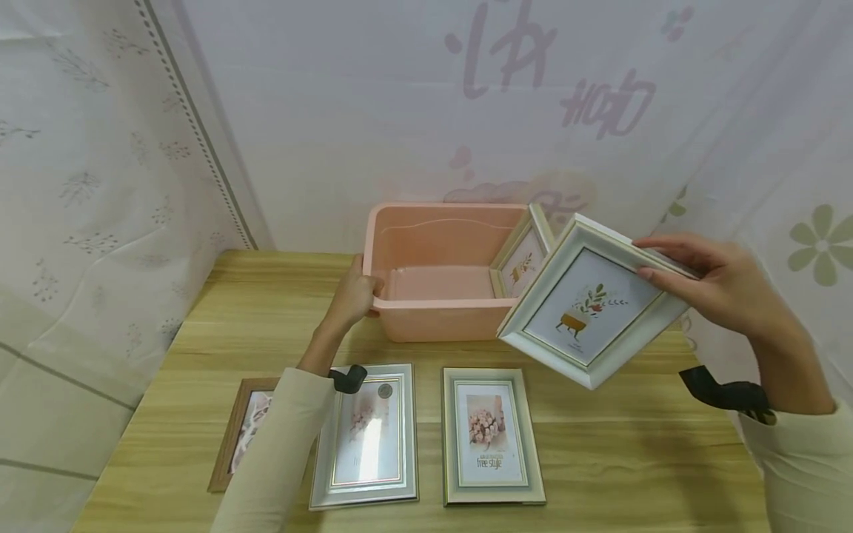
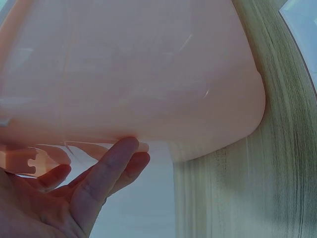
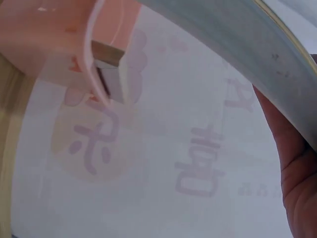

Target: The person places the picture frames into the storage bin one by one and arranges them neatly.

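Note:
My left hand (image 1: 355,295) grips the left rim of a pink plastic bin (image 1: 440,322), its thumb over the edge; the left wrist view shows the thumb and fingers of that hand (image 2: 89,193) at the bin's wall (image 2: 148,74). In my right hand (image 1: 723,285) a pale picture frame (image 1: 553,355) with a potted-plant print is held up by its upper right edge, tilted, above the table at the bin's right front. Inside the bin, another picture frame (image 1: 518,270) leans against the right end. The right wrist view has the held frame's edge (image 3: 237,44) close up.
On the wooden table (image 1: 600,451) in front of the bin lie a brown frame (image 1: 226,444), partly behind my left sleeve, a silver frame (image 1: 366,496) with glare on its glass, and a pale frame (image 1: 493,494) with a flower print. A patterned cloth (image 1: 320,111) hangs behind.

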### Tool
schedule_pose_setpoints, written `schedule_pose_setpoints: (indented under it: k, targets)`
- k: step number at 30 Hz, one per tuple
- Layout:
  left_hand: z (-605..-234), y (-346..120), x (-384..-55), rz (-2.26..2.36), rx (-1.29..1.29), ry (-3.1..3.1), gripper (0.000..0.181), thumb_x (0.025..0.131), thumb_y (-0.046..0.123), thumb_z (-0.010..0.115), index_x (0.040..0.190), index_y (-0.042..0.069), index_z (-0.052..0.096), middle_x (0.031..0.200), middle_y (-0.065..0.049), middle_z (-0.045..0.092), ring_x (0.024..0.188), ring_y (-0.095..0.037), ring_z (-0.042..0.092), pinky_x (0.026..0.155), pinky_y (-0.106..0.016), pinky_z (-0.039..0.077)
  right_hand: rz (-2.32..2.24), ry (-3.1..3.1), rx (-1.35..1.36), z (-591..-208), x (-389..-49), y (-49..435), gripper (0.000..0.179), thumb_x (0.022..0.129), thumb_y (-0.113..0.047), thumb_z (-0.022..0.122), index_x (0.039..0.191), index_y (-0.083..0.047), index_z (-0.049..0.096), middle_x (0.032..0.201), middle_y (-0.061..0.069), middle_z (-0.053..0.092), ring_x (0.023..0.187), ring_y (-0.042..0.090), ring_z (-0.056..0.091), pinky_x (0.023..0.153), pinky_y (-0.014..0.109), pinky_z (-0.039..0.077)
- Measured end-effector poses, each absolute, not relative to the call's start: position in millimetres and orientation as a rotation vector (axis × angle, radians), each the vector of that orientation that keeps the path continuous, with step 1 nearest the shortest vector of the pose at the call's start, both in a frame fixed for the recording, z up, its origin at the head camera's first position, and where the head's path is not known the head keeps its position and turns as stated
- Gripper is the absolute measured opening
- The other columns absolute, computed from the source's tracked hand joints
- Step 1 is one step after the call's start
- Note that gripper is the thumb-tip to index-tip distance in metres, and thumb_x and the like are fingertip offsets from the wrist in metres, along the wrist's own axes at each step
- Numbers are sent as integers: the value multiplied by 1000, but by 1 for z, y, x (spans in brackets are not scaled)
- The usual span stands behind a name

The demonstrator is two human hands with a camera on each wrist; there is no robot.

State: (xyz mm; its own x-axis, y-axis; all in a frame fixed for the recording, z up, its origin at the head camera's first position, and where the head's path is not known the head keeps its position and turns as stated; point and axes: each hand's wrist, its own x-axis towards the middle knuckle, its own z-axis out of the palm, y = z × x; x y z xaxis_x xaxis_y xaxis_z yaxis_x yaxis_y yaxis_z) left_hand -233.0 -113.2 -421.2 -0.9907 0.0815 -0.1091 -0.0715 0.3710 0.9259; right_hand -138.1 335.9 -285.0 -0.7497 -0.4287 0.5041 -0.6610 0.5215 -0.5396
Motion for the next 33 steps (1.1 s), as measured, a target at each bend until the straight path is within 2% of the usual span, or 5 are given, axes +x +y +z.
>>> schedule_pose_setpoints:
  k: [7, 13, 26, 28, 33]
  targets:
    - [-421, -114, -233, 1695, 24, 2465, 60, 85, 11, 44, 144, 1, 33, 116, -25, 52, 91, -37, 59, 49, -40, 57, 1052, -2419, 846, -269, -142, 322, 50, 75, 27, 62, 122, 12, 62, 95, -14, 71, 71, -1, 69, 55, 13, 54]
    - [-420, -114, -234, 1708, 5, 2460, 62, 84, 10, 45, 144, 2, 34, 115, -25, 52, 89, -36, 59, 49, -39, 57, 992, -2369, 796, -258, -147, 310, 47, 80, 22, 63, 126, 10, 60, 106, -16, 68, 78, -5, 67, 62, 8, 53]
    - [-423, -114, -235, 1714, 1, 2469, 64, 81, 8, 45, 144, 1, 34, 117, -25, 52, 87, -35, 58, 48, -38, 56, 1137, -2272, 517, -248, -160, 275, 47, 88, 10, 61, 132, -5, 63, 109, -17, 68, 84, -2, 67, 68, 7, 53]
    - [-423, -114, -234, 1723, 0, 2461, 64, 81, 7, 44, 144, 1, 34, 116, -26, 52, 87, -36, 59, 48, -39, 56, 1144, -2275, 497, -248, -162, 269, 48, 89, 8, 60, 134, -7, 61, 111, -10, 69, 85, -1, 66, 70, 7, 52]
    - [-422, -114, -234, 1729, 7, 2451, 65, 80, 8, 45, 143, 1, 35, 116, -26, 52, 89, -38, 59, 49, -41, 57, 1153, -2333, 422, -250, -167, 257, 51, 92, 4, 56, 141, -10, 55, 119, 25, 63, 88, -1, 62, 70, 6, 51]
